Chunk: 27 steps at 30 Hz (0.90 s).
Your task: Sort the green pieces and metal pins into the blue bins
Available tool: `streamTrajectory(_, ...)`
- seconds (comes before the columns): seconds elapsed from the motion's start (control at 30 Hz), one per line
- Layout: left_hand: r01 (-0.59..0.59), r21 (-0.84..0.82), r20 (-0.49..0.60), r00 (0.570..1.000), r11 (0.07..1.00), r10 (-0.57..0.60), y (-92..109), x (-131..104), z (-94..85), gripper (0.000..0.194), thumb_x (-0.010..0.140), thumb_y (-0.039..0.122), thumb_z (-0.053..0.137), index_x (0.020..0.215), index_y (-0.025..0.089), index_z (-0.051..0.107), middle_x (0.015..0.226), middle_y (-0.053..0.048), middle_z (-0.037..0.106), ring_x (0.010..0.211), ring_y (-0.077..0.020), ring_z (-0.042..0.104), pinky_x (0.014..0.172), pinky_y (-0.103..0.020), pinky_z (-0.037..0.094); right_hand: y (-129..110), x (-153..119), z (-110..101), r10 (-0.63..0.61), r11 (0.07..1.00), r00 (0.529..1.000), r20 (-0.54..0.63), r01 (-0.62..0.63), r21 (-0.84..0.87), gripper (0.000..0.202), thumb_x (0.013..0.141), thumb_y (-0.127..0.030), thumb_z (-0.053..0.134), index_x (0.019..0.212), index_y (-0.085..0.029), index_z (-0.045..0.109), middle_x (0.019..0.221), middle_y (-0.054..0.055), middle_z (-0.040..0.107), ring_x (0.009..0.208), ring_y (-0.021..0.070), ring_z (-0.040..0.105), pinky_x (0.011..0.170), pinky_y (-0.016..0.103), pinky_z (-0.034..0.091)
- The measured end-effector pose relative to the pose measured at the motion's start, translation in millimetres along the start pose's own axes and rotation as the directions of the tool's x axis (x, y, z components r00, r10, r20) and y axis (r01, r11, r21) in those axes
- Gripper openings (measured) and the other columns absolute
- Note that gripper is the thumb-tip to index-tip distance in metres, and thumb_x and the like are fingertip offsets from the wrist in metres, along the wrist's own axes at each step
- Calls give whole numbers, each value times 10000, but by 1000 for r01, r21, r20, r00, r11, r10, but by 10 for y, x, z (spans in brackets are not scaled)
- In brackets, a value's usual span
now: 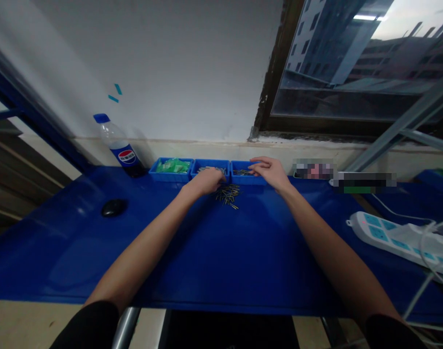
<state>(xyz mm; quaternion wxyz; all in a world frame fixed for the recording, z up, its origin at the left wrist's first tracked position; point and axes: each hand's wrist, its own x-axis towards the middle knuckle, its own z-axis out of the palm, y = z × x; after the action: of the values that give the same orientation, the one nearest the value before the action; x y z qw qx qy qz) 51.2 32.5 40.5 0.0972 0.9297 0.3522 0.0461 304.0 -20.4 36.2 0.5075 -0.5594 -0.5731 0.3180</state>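
"Two arms (152, 242) are stretching forward over the blue table (221, 261), angling inward from the near edge. How is the left hand (206, 180) posing?"

"It is bending over the front of the middle bin (211, 161), its back facing up and its fingers curling down toward the right."

"Is it gripping anything?"

"I cannot tell. The fingers are drawing in close together, and the hand itself is hiding the tips. They are pointing toward the upper end of a loose heap of small metal pieces (228, 194), which is lying on the table just in front of the middle bin."

"And the right hand (271, 173)?"

"That one is reaching over the right bin (243, 180), wrist bending so that the fingers are pointing left. They are curving loosely, the topmost finger standing a little apart from those below. Whether the tips are pinching a piece, I cannot tell; they are looking too small and dim."

"What are the bins holding?"

"Metal pieces are lying in both the middle and right ones. Green packets (173, 166) are filling the left bin (170, 178), and a cola bottle (125, 154) is standing just beside it."

"Anything nearer?"

"A black mouse (113, 207) is sitting to the left, well apart from both hands."
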Motion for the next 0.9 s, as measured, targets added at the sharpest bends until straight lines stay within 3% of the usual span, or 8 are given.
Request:
streamTrajectory(0.2,27,195,5,1000,980,-28,103,4,79,371,877,37,524,1116,180,770,1017,-161,748,955,-270,715,842,-348,513,-81,-35,31,-13,1000,997,81,15,-13,231,812,-246,678,1013,-150,738,892,115,797,794,215,746,743,347,599)
streamTrajectory(0.4,3,238,19,1000,971,-8,100,-18,124,388,797,-7,550,1073,183,747,959,-122,730,924,-244,704,785,-306,496,-100,-65,83,-24,1000,987,161,24,3,168,815,-240,703,968,-192,752,877,92,794,778,215,742,703,339,584)
streamTrajectory(0.63,-55,95,-9,998,994,56,37,4,82,454,686,-31,572,1053,172,748,909,-84,746,838,-199,689,715,-265,460,-5,-46,90,-3,1000,974,225,5,-11,136,822,-256,705,935,-216,770,872,83,788,767,220,735,707,366,586)
streamTrajectory(0.73,-127,-58,-83,989,990,122,65,2,-16,428,710,-2,569,1066,155,747,875,-62,756,797,-175,686,724,-258,471,-5,-55,85,-2,1000,963,268,7,-17,148,817,-270,715,945,-226,777,858,73,788,764,214,730,719,370,586)
streamTrajectory(0.9,-249,-264,-248,951,932,184,141,3,-119,288,835,99,566,1050,147,751,996,-83,777,855,-161,703,806,-277,522,-60,-110,98,-11,1000,927,374,6,13,206,799,-286,743,990,-218,779,882,75,797,760,208,729,735,371,583)
